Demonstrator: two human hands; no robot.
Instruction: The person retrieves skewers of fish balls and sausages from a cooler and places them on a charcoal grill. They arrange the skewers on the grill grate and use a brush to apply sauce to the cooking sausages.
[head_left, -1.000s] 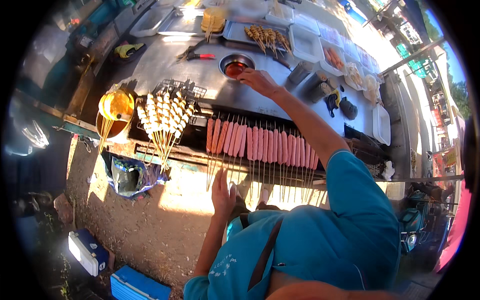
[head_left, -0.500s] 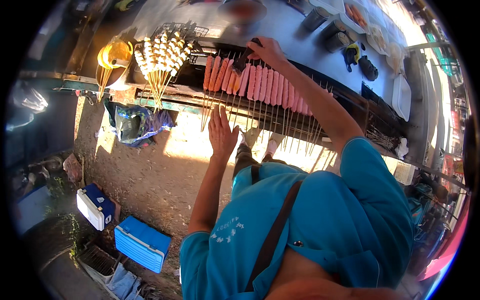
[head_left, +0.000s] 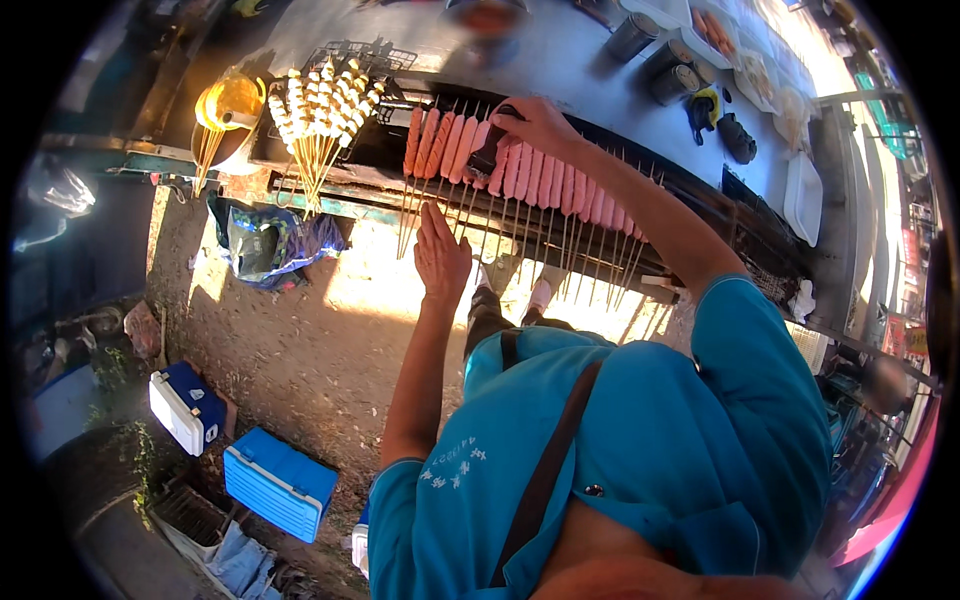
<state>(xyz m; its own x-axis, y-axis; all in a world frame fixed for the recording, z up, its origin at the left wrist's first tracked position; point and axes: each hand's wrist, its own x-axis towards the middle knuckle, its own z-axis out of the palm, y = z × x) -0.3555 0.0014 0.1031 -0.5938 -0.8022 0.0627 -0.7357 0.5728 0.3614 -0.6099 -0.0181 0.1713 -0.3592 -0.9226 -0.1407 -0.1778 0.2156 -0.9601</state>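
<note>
A long row of pink sausages (head_left: 545,180) on thin skewers lies side by side across a narrow grill (head_left: 690,215); the leftmost ones look browner and redder. My right hand (head_left: 538,125) is closed around the dark handle of a basting brush (head_left: 486,158), its wide head down on the sausages left of the row's middle. Below the left end of the row, my left hand (head_left: 442,257) has its fingers stretched out beside the hanging skewer ends. Whether it touches a skewer cannot be made out.
Left of the sausages, skewers of white pieces (head_left: 325,110) fan out beside a pot (head_left: 238,150) with a yellow rim and a brush in it. A metal counter behind carries dark cans (head_left: 632,38) and trays (head_left: 803,195). A blue cooler (head_left: 282,490) stands on the ground at lower left.
The brush has moved slightly right and down along the sausages, its handle now more upright. My left hand has shifted slightly, staying near the skewer ends.
</note>
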